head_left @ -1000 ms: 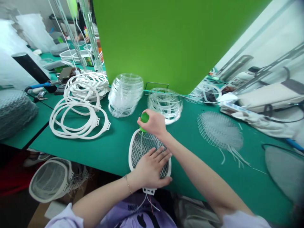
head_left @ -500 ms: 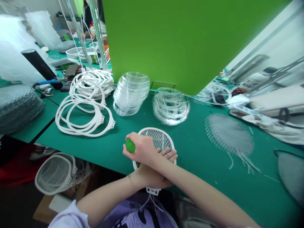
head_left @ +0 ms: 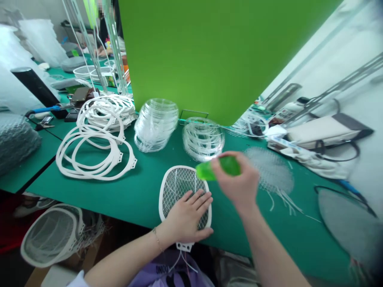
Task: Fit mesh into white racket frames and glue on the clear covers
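Pressing swatter frame [head_left: 160,195], tab [head_left: 184,247] pointing toward person [head_left: 167,271].

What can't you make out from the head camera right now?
Head view:
The green plastic piece in the right hand: blurred, and the hand covers part of it, so its shape is unclear.
The lower part of the mesh in the white racket frame: hidden by the left hand.
The thin wires below the racket: too small to trace against the shirt.
Anything behind the green board: hidden by the board.
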`<state>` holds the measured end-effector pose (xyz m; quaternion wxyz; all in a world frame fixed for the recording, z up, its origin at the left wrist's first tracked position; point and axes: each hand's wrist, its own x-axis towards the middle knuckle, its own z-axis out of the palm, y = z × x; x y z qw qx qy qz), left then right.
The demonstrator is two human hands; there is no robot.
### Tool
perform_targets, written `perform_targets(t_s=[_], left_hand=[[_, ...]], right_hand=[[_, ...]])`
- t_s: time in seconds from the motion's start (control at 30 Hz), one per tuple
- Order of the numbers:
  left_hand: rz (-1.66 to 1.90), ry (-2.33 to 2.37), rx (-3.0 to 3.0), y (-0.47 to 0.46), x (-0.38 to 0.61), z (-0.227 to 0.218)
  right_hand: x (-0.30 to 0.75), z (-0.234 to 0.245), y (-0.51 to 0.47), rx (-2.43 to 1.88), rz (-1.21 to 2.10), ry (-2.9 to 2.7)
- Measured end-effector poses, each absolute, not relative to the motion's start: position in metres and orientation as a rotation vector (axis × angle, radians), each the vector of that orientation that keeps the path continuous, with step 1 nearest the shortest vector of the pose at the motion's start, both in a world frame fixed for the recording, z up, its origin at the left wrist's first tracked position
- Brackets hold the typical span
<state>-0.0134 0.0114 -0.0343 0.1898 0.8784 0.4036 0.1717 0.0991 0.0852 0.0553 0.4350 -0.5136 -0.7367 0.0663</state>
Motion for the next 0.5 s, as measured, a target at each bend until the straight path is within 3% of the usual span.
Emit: perform_targets(t_s=[0.13, 0.2, 0.37, 0.5], left_hand=[[0.425, 1.062, 2.471, 0.013, -0.017, -0.028], [0.398, 1.063, 2.483, 0.014, -0.014, -0.031], [0.436, 1.072, 2.544, 0.011, -0.014, -0.016], [0.615, 1.489, 2.395, 0.021, -0.048, 0.003]], right_hand=[[0.188, 0.064, 0.168, -2.144, -0.065, -1.339], [0.214, 0.054, 0.204, -2.277, -0.060, -1.266], [0.229, 0.027, 0.242, -2.324, 0.069, -1.446], [0.229, 0.025, 0.208, -2.105, -0.127, -1.522]])
